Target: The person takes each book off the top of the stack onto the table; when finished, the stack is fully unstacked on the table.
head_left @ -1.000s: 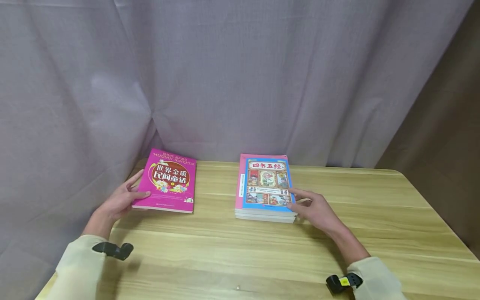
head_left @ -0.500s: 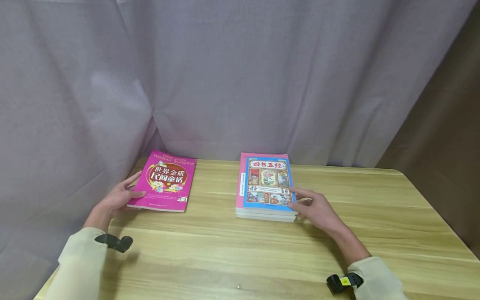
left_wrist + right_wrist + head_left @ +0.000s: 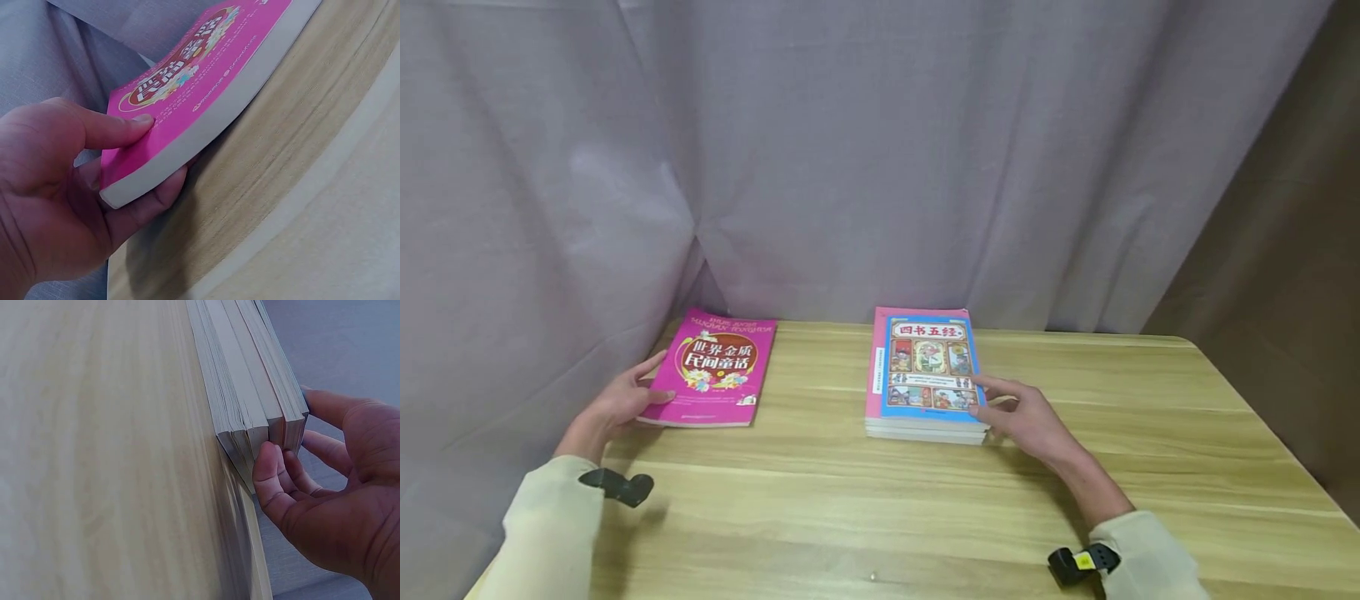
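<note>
In the head view, my left hand [image 3: 617,400] holds a magenta paperback book [image 3: 718,367] by its left edge, at the left of the table. The left wrist view shows my thumb on the cover [image 3: 175,125] and fingers beneath; the book's near-left corner is raised off the wood. A stack of books [image 3: 925,429] lies flat right of centre, topped by a blue and pink picture-covered book [image 3: 931,367]. My right hand [image 3: 1026,417] rests against the stack's right side. In the right wrist view, the fingertips [image 3: 267,459] touch the side of the stack, partly hiding it.
The light wooden table [image 3: 820,517] ends at a grey curtain [image 3: 850,167] behind the books. A darker brown surface [image 3: 1285,292] lies beyond the table's right side. Both wrists wear black straps with cameras [image 3: 617,486].
My left hand has moved the magenta book a little leftward and down toward the table, widening its gap from the stack. My right hand stays at the stack's side.
</note>
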{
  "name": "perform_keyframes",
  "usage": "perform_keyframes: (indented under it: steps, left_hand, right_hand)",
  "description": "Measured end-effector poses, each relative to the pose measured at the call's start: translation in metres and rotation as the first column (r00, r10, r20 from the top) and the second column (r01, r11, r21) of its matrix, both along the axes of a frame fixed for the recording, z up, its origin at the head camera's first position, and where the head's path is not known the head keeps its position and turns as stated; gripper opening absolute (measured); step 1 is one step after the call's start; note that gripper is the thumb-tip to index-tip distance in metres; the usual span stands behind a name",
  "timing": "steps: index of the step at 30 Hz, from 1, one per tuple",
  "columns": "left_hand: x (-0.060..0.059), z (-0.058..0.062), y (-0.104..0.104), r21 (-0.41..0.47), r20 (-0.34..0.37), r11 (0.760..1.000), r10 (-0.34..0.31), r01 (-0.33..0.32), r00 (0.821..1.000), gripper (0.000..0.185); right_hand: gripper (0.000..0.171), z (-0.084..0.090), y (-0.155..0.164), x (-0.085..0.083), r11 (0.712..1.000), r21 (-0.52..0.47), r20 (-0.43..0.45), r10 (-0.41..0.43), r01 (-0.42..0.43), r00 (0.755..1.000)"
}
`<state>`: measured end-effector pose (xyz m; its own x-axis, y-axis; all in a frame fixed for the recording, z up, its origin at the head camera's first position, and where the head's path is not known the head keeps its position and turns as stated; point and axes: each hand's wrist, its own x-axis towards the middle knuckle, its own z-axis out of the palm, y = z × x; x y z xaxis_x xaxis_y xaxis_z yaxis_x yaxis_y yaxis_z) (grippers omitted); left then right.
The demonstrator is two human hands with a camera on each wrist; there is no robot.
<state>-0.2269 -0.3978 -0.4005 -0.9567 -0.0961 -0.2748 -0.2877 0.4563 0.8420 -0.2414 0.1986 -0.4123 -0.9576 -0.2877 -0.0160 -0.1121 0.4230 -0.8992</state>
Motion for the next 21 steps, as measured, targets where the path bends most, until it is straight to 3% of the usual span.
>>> perform_keyframes:
  steps: [7, 14, 18, 21]
  left_hand:
    - [-0.003, 0.002, -0.002, -0.071, -0.003, 0.997, -0.027, 0.027, 1.0, 0.086]
    - [-0.006, -0.001, 0.0, -0.119, 0.007, 0.993, 0.016, -0.015, 1.0, 0.083]
    - [-0.006, -0.003, 0.004, -0.247, -0.045, 0.968, 0.036, -0.046, 0.998, 0.078]
    - [-0.005, -0.009, 0.011, -0.344, -0.108, 0.932, 0.079, -0.112, 0.991, 0.074]
  right_hand:
    - [0.062, -0.001, -0.001, -0.001, 1.0, -0.003, -0.002, -0.004, 0.004, 1.0]
    - [0.061, -0.001, -0.001, -0.002, 1.0, 0.008, 0.003, -0.008, 0.008, 1.0]
    - [0.061, -0.001, 0.0, -0.002, 1.0, 0.009, 0.005, -0.01, 0.01, 1.0]
    - [0.061, -0.005, -0.001, -0.005, 1.0, 0.013, -0.006, -0.008, 0.009, 1.0]
